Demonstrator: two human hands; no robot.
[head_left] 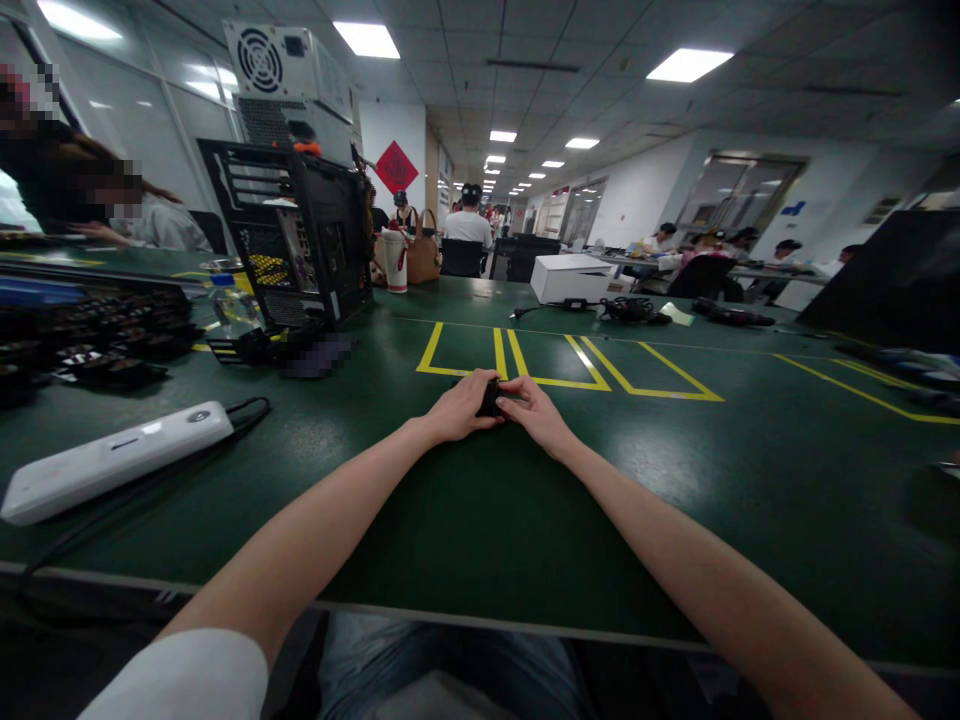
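Note:
Both of my hands meet over the green table [480,520], close to the yellow tape outlines [510,355]. Between them is a small black object [489,398], mostly covered by fingers, so its kind cannot be made out. My left hand [465,408] is closed around its left side. From the right, my right hand [534,412] pinches it with thumb and fingertips. The object sits at or just above the tabletop; which of these, I cannot tell.
At left lie a white power strip [120,460] with a black cable and a heap of black parts [112,330]. Behind stand a clear bottle [234,305], a black computer case [300,230] and a white cup [395,262]. A white box [571,278] and black cables [634,310] lie at the back.

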